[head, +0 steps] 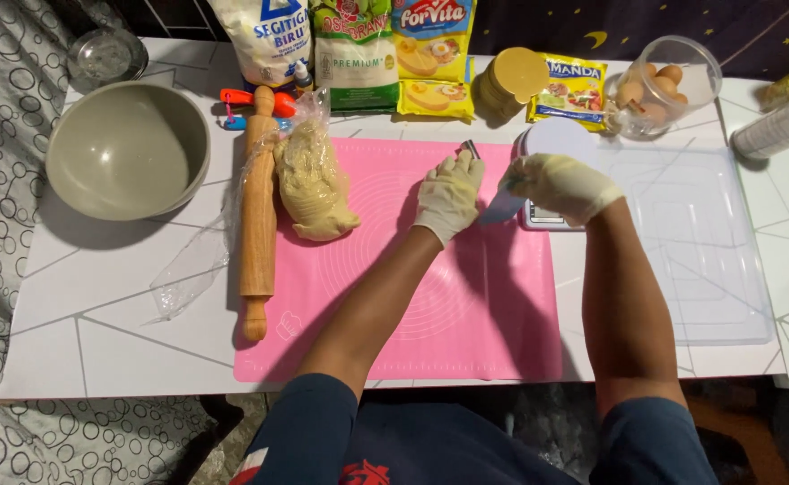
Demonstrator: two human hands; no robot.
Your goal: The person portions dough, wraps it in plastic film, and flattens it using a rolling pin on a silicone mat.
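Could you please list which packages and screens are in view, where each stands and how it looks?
White flour bag with blue print: back edge, left of the row.
Green-and-white bag: beside it, upright.
Yellow pouches: next right, stacked.
Small yellow sachet: right, lying flat.
White kitchen scale: beside the pink mat, its display hidden behind the gloved right hand.

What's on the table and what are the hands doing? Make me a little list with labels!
left hand: gloved left hand, on a scraper
right hand: gloved right hand, holding the scraper's other end
under hands: pink mat
dough: yellow lump in clear plastic, on the mat's left edge
rolling pin: wooden, beside the dough
bowl: grey, far left
eggs: in clear jar
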